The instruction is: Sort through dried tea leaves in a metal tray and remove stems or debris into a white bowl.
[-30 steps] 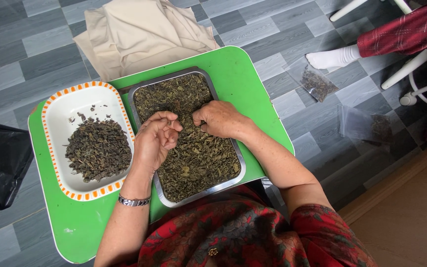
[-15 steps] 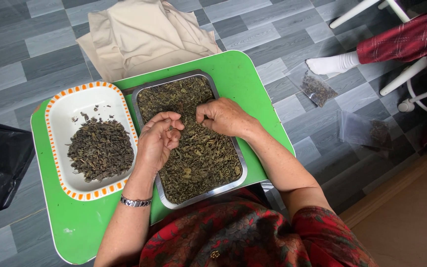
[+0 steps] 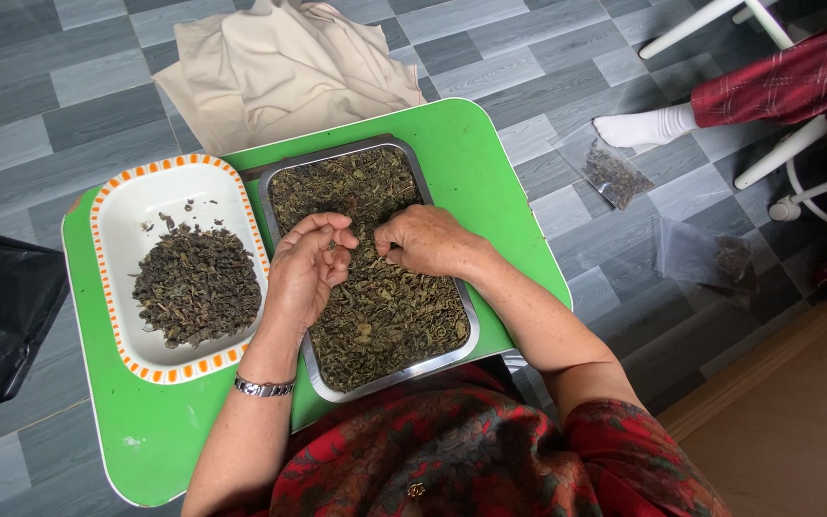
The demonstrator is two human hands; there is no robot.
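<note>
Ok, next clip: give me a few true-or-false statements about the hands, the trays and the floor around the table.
1. Both hands are over the metal tray of dried leaves. True.
2. The left hand wears a bracelet at the wrist. True.
3. The white dish with the orange-marked rim is empty. False: it holds a pile of dark leaves.
4. The right hand rests on the beige cloth. False: it rests on the leaves in the metal tray.
5. Clear bags lie on the floor. True.

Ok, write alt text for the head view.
Two hands, left hand cupped and right hand palm down, pick through dried leaves in a metal tray on a green table, beside a white dish holding more leaves.
</note>
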